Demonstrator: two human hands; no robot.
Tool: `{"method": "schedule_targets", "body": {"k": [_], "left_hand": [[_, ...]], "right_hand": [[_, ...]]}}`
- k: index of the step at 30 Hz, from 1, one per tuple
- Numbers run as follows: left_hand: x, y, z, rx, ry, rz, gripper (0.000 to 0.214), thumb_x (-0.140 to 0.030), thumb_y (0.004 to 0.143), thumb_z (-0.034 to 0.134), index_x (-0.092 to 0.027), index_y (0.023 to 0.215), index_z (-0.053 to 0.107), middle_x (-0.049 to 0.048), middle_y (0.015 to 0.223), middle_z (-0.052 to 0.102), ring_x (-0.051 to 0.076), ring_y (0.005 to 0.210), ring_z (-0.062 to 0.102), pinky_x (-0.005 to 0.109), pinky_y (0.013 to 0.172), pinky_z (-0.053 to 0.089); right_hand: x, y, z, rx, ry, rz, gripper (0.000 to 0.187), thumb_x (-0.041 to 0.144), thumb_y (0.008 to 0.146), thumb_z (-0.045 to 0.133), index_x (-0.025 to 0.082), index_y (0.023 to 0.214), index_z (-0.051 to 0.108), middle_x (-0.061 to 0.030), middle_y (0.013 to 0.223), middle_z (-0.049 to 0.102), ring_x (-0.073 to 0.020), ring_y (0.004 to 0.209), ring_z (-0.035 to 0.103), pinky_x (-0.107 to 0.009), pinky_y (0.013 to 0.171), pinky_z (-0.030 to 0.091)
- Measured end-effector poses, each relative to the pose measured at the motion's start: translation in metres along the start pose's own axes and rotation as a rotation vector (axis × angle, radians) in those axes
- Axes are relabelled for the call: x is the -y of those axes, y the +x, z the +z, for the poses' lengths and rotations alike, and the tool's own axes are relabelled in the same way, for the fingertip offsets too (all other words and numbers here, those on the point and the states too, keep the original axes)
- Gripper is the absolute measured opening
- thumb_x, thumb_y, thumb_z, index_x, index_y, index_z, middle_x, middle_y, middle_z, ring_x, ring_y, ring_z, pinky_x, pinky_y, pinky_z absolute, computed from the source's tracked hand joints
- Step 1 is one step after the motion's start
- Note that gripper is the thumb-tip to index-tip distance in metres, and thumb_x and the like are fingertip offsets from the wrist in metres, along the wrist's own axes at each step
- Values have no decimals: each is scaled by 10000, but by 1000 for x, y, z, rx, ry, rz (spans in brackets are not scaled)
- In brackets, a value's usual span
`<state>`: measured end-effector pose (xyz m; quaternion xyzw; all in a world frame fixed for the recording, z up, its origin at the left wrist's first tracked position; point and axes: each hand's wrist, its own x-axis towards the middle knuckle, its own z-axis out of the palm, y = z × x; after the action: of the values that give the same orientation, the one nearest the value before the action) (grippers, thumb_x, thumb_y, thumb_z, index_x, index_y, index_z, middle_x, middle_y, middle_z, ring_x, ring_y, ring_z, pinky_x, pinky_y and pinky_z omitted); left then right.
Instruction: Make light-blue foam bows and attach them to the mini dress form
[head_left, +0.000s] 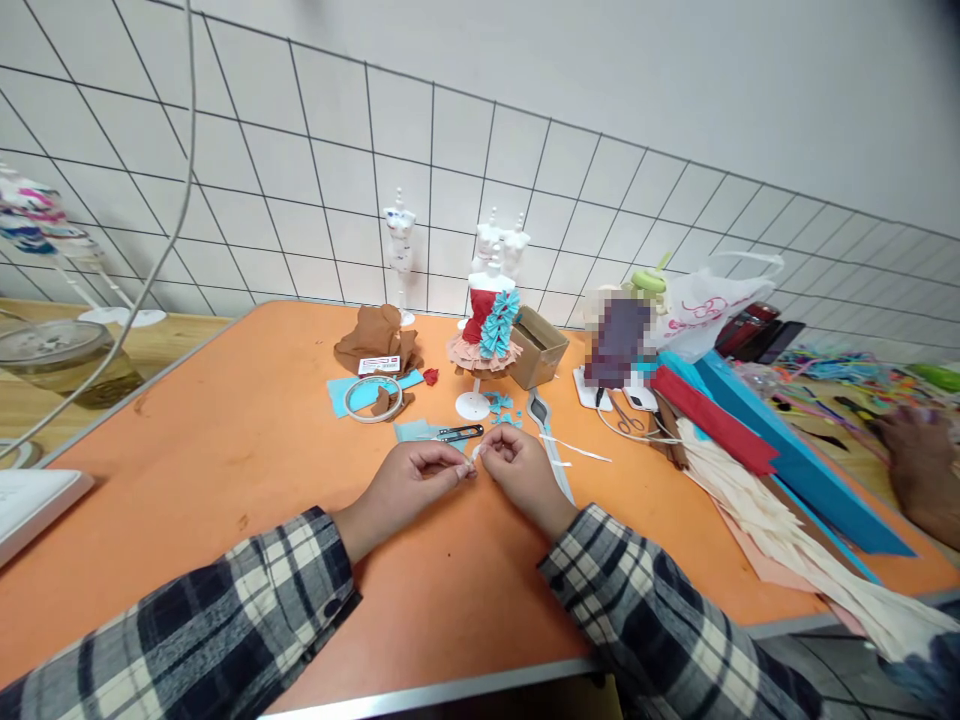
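My left hand and my right hand meet over the table's middle, both pinching a small whitish strip between thumb and fingers. It is too small to tell its material. Just beyond the fingers lie black thread snips on a piece of light blue cloth. Beside my right hand are thin white strips and a grey zipper-like piece. Straight ahead stands a small dress form wearing a red bodice, blue ruffles and a layered pink and brown skirt.
Embroidery hoop and brown cloth lie ahead on the left. A cardboard box stands behind the dress form. Scissors, red cloth and cream fabric lie right. Another person's hand rests far right.
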<state>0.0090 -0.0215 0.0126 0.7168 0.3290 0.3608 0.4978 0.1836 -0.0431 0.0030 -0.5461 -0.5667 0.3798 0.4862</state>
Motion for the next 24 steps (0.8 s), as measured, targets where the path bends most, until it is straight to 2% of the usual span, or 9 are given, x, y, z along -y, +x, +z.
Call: {"method": "schedule_targets", "body": {"k": [6,16,18,20,24], "left_hand": [[5,1,-2,-24,-17,6,192,-331,808,654,-155,822,729,83,878,761,219,847,689,311,795,522],[5,1,-4,-9,-126,22,179,-331,821,665,-156,786,668,97,956,753,225,948,680,320,855,507],[6,1,-4,-7,-121,17,186,-336,823,660,-154,783,662,101,952,752,224,946,682,325,861,506],[6,2,-3,-3,-104,14,200,-345,821,654,-152,767,654,110,943,751,227,935,685,330,848,511],[8,4,1,56,-4,28,189,-333,803,654,-151,751,655,128,927,751,240,911,693,339,804,517]], "right_hand": [[-11,6,0,-9,-45,-18,42,211,684,529,185,677,562,27,622,559,-114,581,502,-209,517,401],[-15,7,-3,-51,-161,-11,83,267,740,519,197,716,557,45,606,524,-112,542,470,-225,530,374],[-8,7,-8,-112,-191,-50,89,279,759,512,201,737,551,48,599,506,-115,532,458,-228,522,361],[3,11,-18,-228,-249,-129,99,290,791,492,207,765,539,45,615,500,-122,539,453,-234,529,352],[34,36,-50,-445,-429,-310,163,277,888,357,221,834,501,21,667,527,-154,624,499,-254,590,356]]}}
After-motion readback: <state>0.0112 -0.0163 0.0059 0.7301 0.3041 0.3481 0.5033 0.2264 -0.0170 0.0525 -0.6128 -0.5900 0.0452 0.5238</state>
